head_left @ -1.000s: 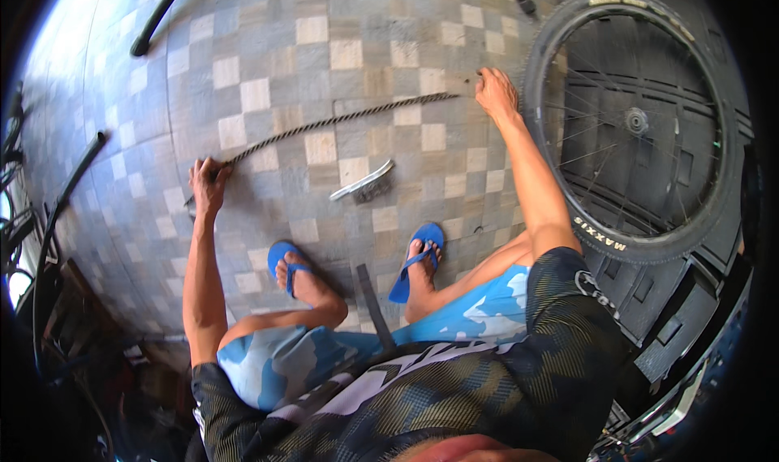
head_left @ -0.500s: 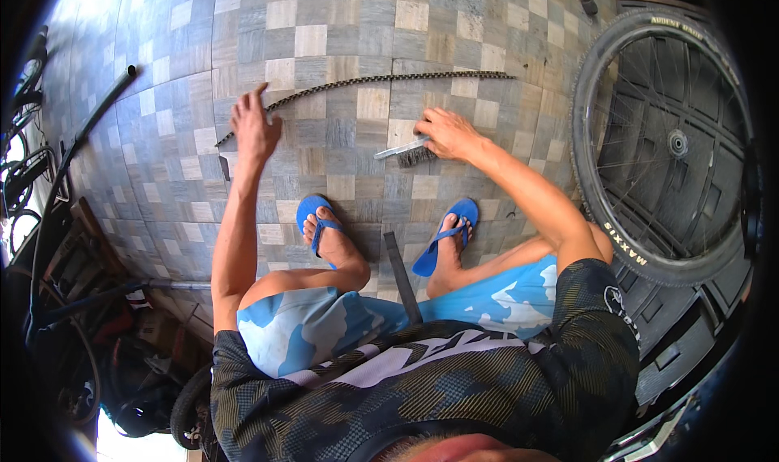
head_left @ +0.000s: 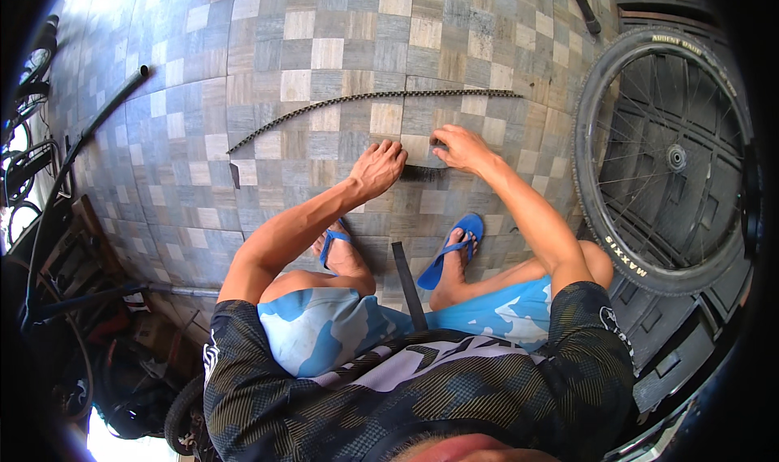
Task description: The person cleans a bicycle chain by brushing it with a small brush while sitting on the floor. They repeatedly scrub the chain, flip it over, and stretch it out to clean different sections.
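Note:
A brush with dark bristles (head_left: pixel 422 173) is held low over the tiled floor between my hands, bristles facing toward me. My left hand (head_left: pixel 379 168) closes round its left end, fingers curled. At the other end my right hand (head_left: pixel 461 148) grips it with bent fingers; the handle is mostly hard to make out against the tiles. Beyond both hands a bicycle chain (head_left: pixel 357 98) lies stretched in a shallow arc on the floor, touched by neither hand.
A bicycle wheel with a black tyre (head_left: pixel 586 174) leans at the right against dark panels. Black tubing (head_left: pixel 109 105) and bicycle parts crowd the left side. A small dark strip (head_left: pixel 234 176) lies near the chain's left end. My feet in blue flip-flops (head_left: pixel 438 269) are on the near floor.
My left hand has moved right and nearer, from beside the chain's left part to the brush. My right hand has shifted slightly, and the brush now spans between both hands.

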A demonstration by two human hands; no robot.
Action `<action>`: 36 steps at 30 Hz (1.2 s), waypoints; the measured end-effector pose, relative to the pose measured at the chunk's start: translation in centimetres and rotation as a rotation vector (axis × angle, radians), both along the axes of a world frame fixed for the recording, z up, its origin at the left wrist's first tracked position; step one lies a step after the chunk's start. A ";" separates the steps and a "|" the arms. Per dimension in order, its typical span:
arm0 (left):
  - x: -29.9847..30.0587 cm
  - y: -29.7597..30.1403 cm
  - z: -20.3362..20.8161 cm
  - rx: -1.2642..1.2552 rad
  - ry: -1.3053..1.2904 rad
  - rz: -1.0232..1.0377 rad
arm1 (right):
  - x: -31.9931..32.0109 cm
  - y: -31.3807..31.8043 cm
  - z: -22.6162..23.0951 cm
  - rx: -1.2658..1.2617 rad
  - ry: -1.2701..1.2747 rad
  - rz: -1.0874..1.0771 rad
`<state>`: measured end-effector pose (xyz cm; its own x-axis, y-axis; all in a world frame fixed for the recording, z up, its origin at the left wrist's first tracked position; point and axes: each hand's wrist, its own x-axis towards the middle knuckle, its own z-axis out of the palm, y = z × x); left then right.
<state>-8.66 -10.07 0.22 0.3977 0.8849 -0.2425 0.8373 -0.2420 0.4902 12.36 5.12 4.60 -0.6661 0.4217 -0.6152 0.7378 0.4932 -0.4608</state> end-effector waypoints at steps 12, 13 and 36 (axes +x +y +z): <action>-1.4 0.1 0.0 0.031 0.077 0.195 | -3.0 2.1 4.1 0.102 0.041 -0.169; -2.1 0.3 -0.2 0.047 0.085 0.201 | -3.3 2.2 4.1 0.112 0.051 -0.177; -12.8 0.9 3.3 -0.185 -0.609 0.771 | -13.2 -1.4 1.1 -0.032 0.679 -0.626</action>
